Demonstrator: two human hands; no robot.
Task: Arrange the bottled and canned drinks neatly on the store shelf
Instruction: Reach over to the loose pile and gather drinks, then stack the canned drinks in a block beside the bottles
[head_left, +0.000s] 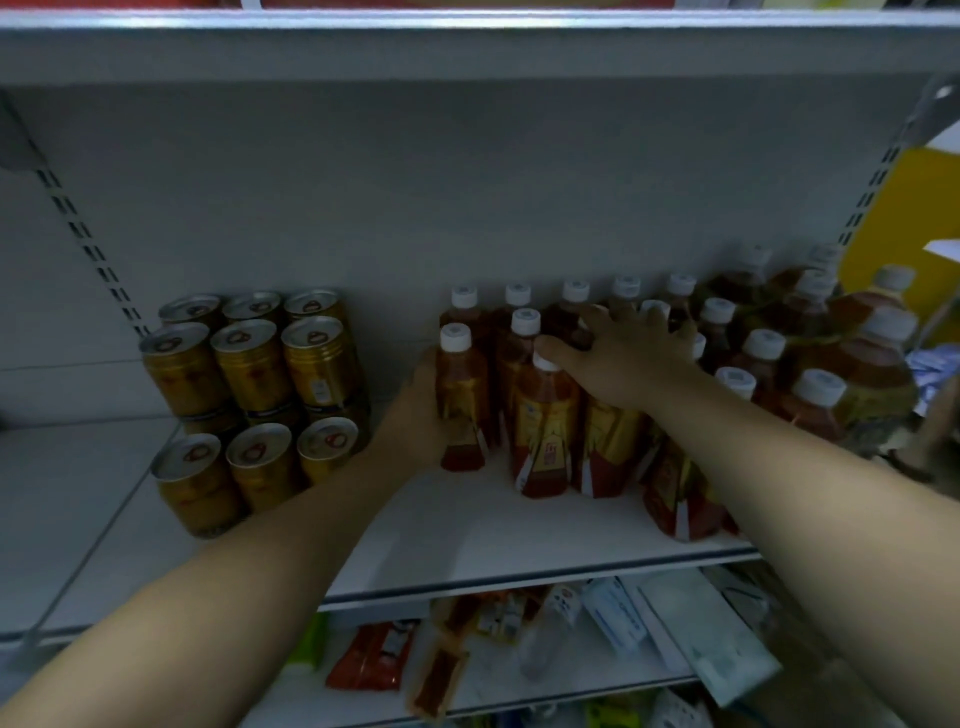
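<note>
Bottles of amber tea (522, 332) with white caps are grouped in rows on the middle of a white shelf (467, 535), some standing forward of the others and the front ones unevenly lined up. The leftmost front bottle (462, 410) is met on its left side by the left hand (415, 410), whose palm is laid against the label; the fingers are hidden behind the bottle, so it cannot be told whether they are curled round it. The right hand (618, 353) is held over the bottle tops with its fingers spread wide and straight, nothing being pinched, and its thumb is laid on the cap of a front middle bottle (545, 431).

To the left, apart from the bottles, gold cans (254, 374) with pull-tab lids are stacked two high at the back, with a single row in front. To the right, larger bottles (852, 364) of the same colour are crowded together. On the lower shelf (519, 696), assorted packets (374, 654) are lying flat.
</note>
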